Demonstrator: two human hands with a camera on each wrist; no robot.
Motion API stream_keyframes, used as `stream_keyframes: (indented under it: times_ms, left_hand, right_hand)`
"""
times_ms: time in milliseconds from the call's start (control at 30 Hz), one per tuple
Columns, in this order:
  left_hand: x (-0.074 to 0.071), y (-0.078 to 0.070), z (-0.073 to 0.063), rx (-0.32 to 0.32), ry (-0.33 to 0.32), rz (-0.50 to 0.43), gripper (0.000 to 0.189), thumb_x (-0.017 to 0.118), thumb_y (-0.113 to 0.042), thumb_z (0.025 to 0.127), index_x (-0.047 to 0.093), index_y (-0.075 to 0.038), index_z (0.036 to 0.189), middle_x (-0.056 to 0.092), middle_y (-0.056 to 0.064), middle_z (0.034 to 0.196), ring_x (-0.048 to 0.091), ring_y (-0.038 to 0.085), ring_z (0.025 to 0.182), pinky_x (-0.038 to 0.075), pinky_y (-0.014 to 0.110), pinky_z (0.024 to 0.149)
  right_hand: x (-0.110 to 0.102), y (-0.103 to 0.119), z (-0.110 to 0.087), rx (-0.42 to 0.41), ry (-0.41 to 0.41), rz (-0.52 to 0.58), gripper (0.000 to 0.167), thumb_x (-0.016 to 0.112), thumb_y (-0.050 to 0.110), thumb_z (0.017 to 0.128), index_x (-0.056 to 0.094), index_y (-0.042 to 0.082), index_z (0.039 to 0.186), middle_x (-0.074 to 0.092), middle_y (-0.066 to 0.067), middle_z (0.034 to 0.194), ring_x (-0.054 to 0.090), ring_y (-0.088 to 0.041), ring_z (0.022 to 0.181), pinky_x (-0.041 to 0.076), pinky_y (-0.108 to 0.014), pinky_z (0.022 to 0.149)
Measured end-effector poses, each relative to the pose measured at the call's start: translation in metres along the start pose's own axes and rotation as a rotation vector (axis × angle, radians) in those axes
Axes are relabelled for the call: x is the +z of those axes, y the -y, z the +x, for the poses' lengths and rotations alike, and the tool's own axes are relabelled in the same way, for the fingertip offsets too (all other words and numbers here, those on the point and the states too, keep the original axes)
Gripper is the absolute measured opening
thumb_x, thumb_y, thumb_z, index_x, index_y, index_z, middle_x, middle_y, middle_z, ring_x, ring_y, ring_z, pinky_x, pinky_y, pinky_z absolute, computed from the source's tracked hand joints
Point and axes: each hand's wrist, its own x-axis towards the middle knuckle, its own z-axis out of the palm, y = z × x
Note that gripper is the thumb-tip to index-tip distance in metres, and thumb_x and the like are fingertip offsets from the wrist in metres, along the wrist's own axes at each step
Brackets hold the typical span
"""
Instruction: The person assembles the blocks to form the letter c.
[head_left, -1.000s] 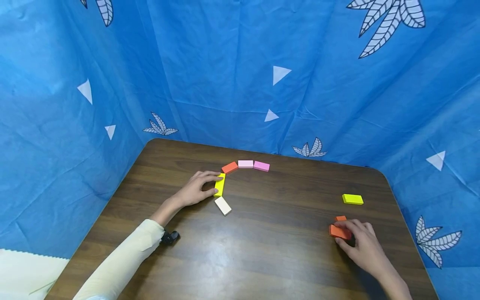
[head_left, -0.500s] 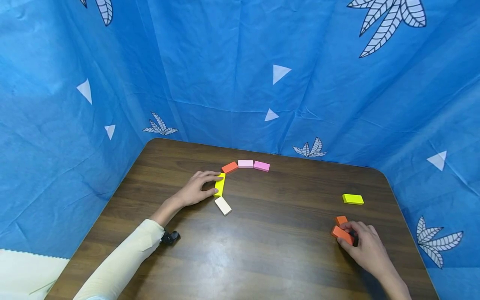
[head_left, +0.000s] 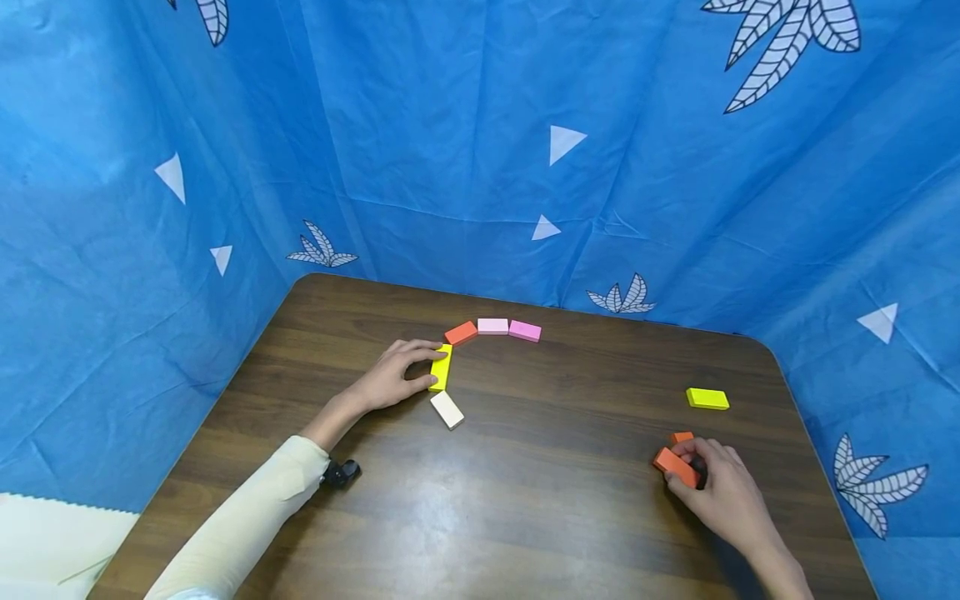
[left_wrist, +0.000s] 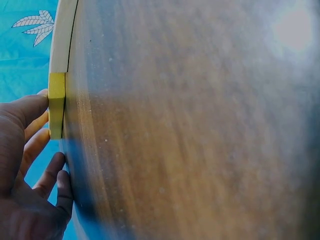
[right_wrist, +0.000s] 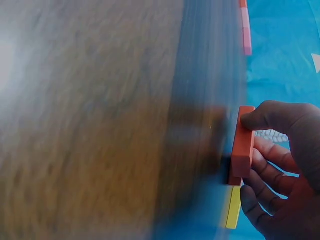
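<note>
My left hand [head_left: 392, 377] pinches a yellow block [head_left: 441, 369] lengthwise, thumb at its near end and fingertips at the far end. Close to that near end lies a cream block [head_left: 447, 410], set at a slant. Beyond the far end, a red-orange block [head_left: 461, 333], a pale pink block [head_left: 492, 327] and a pink block [head_left: 525, 331] continue a curve. At the right, my right hand [head_left: 722, 496] holds an orange block [right_wrist: 243, 142] between thumb and fingers. A second orange block [head_left: 682, 437] sits just behind it, partly covered in the head view.
Another yellow block [head_left: 707, 398] lies farther back on the right side of the dark wooden table [head_left: 540, 475]. Blue patterned cloth [head_left: 420, 150] hangs behind the table and along both sides. A black wrist device [head_left: 341, 474] shows under the left sleeve.
The orange block in my right hand has turned to a slant and shifted slightly left. My left hand stays on the yellow block. The head view has shifted a little.
</note>
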Motion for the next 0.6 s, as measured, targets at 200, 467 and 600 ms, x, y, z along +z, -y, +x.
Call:
stream_keyframes:
  times_ms: [200, 467, 600]
  left_hand:
    - [-0.001, -0.001, 0.001, 0.006, 0.003, 0.0, 0.048, 0.074, -0.03, 0.104, 0.066, -0.021, 0.15, 0.056, -0.001, 0.163, 0.05, 0.03, 0.141, 0.039, 0.059, 0.117]
    - [-0.002, -0.001, 0.001, 0.013, 0.002, 0.0, 0.049, 0.074, -0.03, 0.103, 0.065, -0.02, 0.151, 0.056, 0.0, 0.163, 0.05, 0.031, 0.141, 0.039, 0.06, 0.116]
    - [-0.002, -0.002, 0.0, 0.016, 0.006, -0.003, 0.05, 0.075, -0.029, 0.103, 0.064, -0.02, 0.151, 0.055, 0.0, 0.164, 0.049, 0.033, 0.142, 0.039, 0.061, 0.116]
  right_hand:
    - [0.005, 0.014, 0.003, -0.03, -0.023, 0.025, 0.037, 0.088, 0.017, 0.085, 0.072, 0.009, 0.117, 0.068, -0.003, 0.104, 0.055, -0.017, 0.093, 0.043, -0.032, 0.076]
    - [0.007, 0.03, 0.014, -0.066, -0.024, 0.052, 0.036, 0.087, 0.016, 0.086, 0.072, 0.01, 0.117, 0.068, -0.002, 0.105, 0.055, -0.018, 0.096, 0.045, -0.031, 0.078]
    - [0.01, 0.035, 0.018, -0.079, -0.01, 0.072, 0.035, 0.086, 0.014, 0.086, 0.072, 0.011, 0.117, 0.067, -0.001, 0.105, 0.054, -0.017, 0.095, 0.044, -0.029, 0.078]
